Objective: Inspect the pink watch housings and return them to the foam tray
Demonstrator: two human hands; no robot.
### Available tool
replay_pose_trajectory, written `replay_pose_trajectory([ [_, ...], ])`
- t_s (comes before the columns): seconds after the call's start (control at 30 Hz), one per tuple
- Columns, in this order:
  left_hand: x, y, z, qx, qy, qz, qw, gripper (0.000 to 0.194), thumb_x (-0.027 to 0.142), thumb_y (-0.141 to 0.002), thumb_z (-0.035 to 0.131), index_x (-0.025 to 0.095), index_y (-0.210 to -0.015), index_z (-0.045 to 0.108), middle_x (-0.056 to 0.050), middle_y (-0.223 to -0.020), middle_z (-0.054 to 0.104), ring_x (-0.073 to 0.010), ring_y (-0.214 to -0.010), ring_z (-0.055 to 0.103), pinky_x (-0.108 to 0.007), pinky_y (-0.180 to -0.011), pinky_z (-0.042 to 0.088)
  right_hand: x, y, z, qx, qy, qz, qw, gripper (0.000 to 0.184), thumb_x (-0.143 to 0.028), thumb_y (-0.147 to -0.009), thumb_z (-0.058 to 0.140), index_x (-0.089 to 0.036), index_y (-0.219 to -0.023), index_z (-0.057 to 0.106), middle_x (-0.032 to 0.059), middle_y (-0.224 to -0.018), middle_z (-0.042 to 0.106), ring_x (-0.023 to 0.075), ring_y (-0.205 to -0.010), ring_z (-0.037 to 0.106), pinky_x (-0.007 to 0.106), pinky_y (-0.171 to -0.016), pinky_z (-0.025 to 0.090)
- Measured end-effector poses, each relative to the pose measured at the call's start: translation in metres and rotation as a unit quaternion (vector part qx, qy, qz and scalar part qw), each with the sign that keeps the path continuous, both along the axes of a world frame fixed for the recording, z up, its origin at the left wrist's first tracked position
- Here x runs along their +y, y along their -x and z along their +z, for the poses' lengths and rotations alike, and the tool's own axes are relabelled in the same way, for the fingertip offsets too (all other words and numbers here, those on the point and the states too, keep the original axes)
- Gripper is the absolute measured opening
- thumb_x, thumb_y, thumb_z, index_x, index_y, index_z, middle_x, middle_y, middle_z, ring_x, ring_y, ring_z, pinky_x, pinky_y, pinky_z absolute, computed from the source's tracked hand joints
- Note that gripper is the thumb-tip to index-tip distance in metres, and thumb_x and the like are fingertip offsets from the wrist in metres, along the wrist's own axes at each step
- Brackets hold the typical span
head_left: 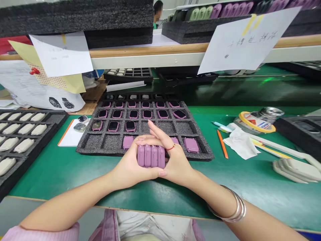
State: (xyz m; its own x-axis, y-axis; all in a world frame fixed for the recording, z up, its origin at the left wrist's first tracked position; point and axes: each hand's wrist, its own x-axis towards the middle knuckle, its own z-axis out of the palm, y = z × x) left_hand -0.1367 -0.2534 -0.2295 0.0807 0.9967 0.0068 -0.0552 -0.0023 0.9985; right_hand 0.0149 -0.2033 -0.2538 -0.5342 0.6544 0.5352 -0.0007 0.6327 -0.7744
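Note:
Both my hands meet over the near edge of a dark grey foam tray (102, 142) on the green mat. Between them I hold a row of several pink watch shells (150, 156) stood on edge, side by side. My left hand (130, 164) cups the stack from the left with fingers laid over its top. My right hand (173, 157) presses it from the right, index finger stretched toward the tray. Loose pink shells (191, 144) lie in the tray's near row. Pink watches with dark screens (133, 114) fill the rows behind.
A foam tray of white shells (22, 134) sits at the left. An orange pen (222, 144), white cloth (240, 142), tape roll (255, 122) and stacked white parts (296, 169) lie at the right. Overhead, a shelf (155, 50) carries foam trays and hanging paper notes.

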Motion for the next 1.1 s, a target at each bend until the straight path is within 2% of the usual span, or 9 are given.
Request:
replay_pose_trajectory([
  [0.13,-0.003,0.002,0.004,0.01,0.003,-0.014,1.0,0.074,0.016,-0.057,0.092,0.022,-0.123,0.059,-0.01,-0.13,0.061,-0.0322,-0.125,0.057,-0.041,-0.108,0.045,-0.002,-0.001,0.002,0.032,0.0,0.018,0.999,0.073,-0.032,-0.08,0.078,-0.029,-0.146,0.047,0.0065,-0.154,0.049,0.0273,-0.126,0.064,0.048,-0.118,0.043],
  [0.3,-0.005,0.003,0.009,-0.022,0.03,-0.021,0.999,0.079,0.01,-0.049,0.093,0.021,-0.12,0.06,-0.011,-0.133,0.061,-0.0342,-0.126,0.057,-0.043,-0.108,0.045,-0.007,-0.003,0.006,0.015,-0.011,0.004,1.0,0.082,-0.034,-0.081,0.081,-0.028,-0.152,0.04,0.0095,-0.157,0.044,0.0298,-0.131,0.059,0.046,-0.113,0.05],
  [0.43,-0.007,0.005,0.012,-0.028,0.034,-0.042,0.998,0.078,0.009,-0.053,0.092,0.021,-0.122,0.058,-0.012,-0.135,0.06,-0.0336,-0.127,0.057,-0.042,-0.107,0.046,-0.009,-0.005,0.008,0.018,-0.02,0.011,1.0,0.079,-0.034,-0.081,0.081,-0.031,-0.15,0.043,0.0091,-0.161,0.038,0.0309,-0.128,0.061,0.047,-0.112,0.052],
  [0.6,-0.009,0.006,0.011,-0.016,0.018,-0.057,0.998,0.079,0.012,-0.056,0.092,0.021,-0.125,0.056,-0.012,-0.138,0.058,-0.0319,-0.132,0.053,-0.041,-0.111,0.043,-0.01,-0.006,0.008,0.02,-0.032,0.018,0.999,0.083,-0.026,-0.082,0.079,-0.034,-0.154,0.036,0.0076,-0.158,0.044,0.0301,-0.127,0.062,0.047,-0.111,0.052],
  [0.8,-0.006,0.007,0.006,-0.002,-0.006,-0.067,0.998,0.08,0.018,-0.055,0.094,0.02,-0.124,0.054,-0.014,-0.139,0.057,-0.0337,-0.132,0.053,-0.048,-0.115,0.039,-0.008,-0.005,0.005,0.026,-0.041,0.016,0.999,0.079,-0.026,-0.081,0.08,-0.031,-0.15,0.042,0.01,-0.16,0.04,0.0313,-0.126,0.063,0.05,-0.109,0.053],
  [0.97,-0.003,0.009,0.003,0.012,-0.016,-0.087,0.996,0.084,0.023,-0.056,0.094,0.021,-0.127,0.051,-0.013,-0.139,0.056,-0.0345,-0.135,0.05,-0.054,-0.118,0.033,-0.006,-0.004,0.004,0.019,-0.051,0.013,0.998,0.085,-0.026,-0.08,0.08,-0.031,-0.154,0.037,0.0099,-0.15,0.054,0.0305,-0.125,0.064,0.049,-0.109,0.052],
  [1.1,-0.003,0.01,0.0,0.018,-0.013,-0.092,0.996,0.08,0.025,-0.059,0.093,0.019,-0.127,0.05,-0.014,-0.139,0.056,-0.0339,-0.134,0.051,-0.053,-0.117,0.035,-0.006,-0.004,0.002,-0.003,-0.058,0.005,0.998,0.09,-0.026,-0.082,0.078,-0.031,-0.157,0.029,0.0111,-0.148,0.056,0.03,-0.123,0.065,0.052,-0.112,0.048],
])
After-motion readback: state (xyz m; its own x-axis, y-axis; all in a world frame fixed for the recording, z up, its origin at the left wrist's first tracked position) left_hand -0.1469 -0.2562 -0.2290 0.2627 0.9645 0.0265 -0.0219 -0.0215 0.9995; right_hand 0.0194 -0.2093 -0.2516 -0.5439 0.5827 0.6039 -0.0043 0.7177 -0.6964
